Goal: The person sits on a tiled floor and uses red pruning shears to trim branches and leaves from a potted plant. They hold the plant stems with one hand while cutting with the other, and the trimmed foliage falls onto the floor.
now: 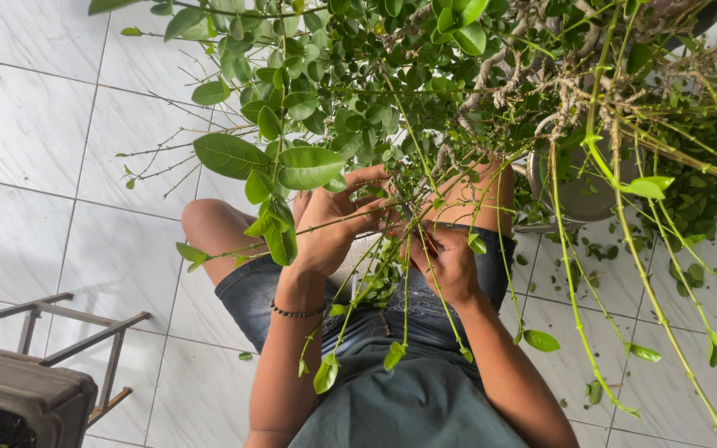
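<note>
Both forearms rise from bottom centre. Left hand (329,224) fingers curled, beaded wrist. Right hand (450,265) grip closed, mid-frame.

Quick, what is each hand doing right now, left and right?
Left hand: fingers curled around thin green stems, holding them.
Right hand: closed on the same stems.

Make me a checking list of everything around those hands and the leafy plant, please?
Surface: white tiled floor, fallen leaves at right.
Job's things: leafy branches, thin stems over the lap.
Clutter: metal bowl behind the branches.
Grippers: left hand curled round stems; right hand closed on stems.
Cables: nothing seen.
Surroundings: metal stand, dark bin, lower left.
</note>
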